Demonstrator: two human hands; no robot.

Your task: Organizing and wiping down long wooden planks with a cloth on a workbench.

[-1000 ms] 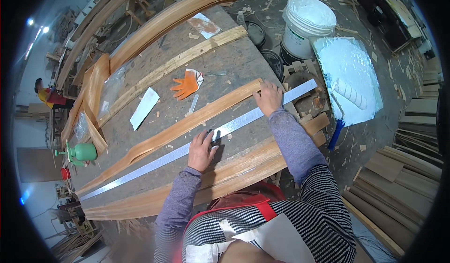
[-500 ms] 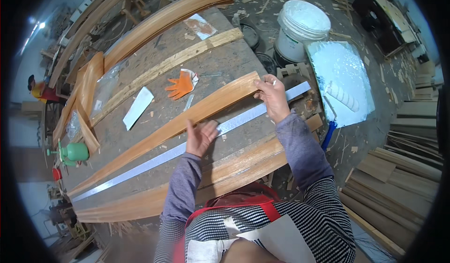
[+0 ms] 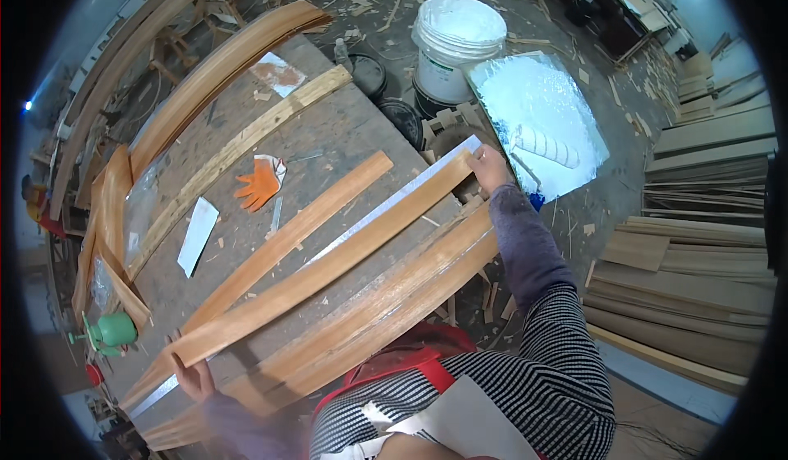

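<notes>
Mid-handling, by the look of it: held strip [image 3: 328, 269] is up in both hands, slanting across the table [image 3: 328, 123], partly over the silvery strip [image 3: 386, 205], not yet laid flat. Right hand [image 3: 491, 169] pinches its right end, thumb on top, fingers mostly hidden below; closed on it. Left hand [image 3: 194, 377] is bent round its left part, fingertips showing past the far edge; has hold of it, how tightly cannot tell.

Done so far: one loose strip [image 3: 300, 228] lies flat just beyond, nobody touching it. Near-edge strips [image 3: 386, 292] lie along the table's near side, shiny on top, perhaps coated. Left over: bundle [image 3: 234, 70] at the far edge, not in hand; total needed isn't shown, so can't say how much remains.

Counts: 1 held strip, 1 loose strip, 1 silvery strip, at least 2 near-edge strips (they overlap), bundle layers too fine to count. Also 1 batten [image 3: 238, 144], 1 orange glove [image 3: 259, 184], 1 white sheet [image 3: 198, 236], 1 green sprayer [image 3: 112, 333], 1 white bucket [image 3: 447, 76], 1 roller [image 3: 546, 146] on 1 white-coated board [image 3: 566, 91], 2 dark tubs [image 3: 369, 76], 1 other person [image 3: 41, 205] far left, blurred
</notes>
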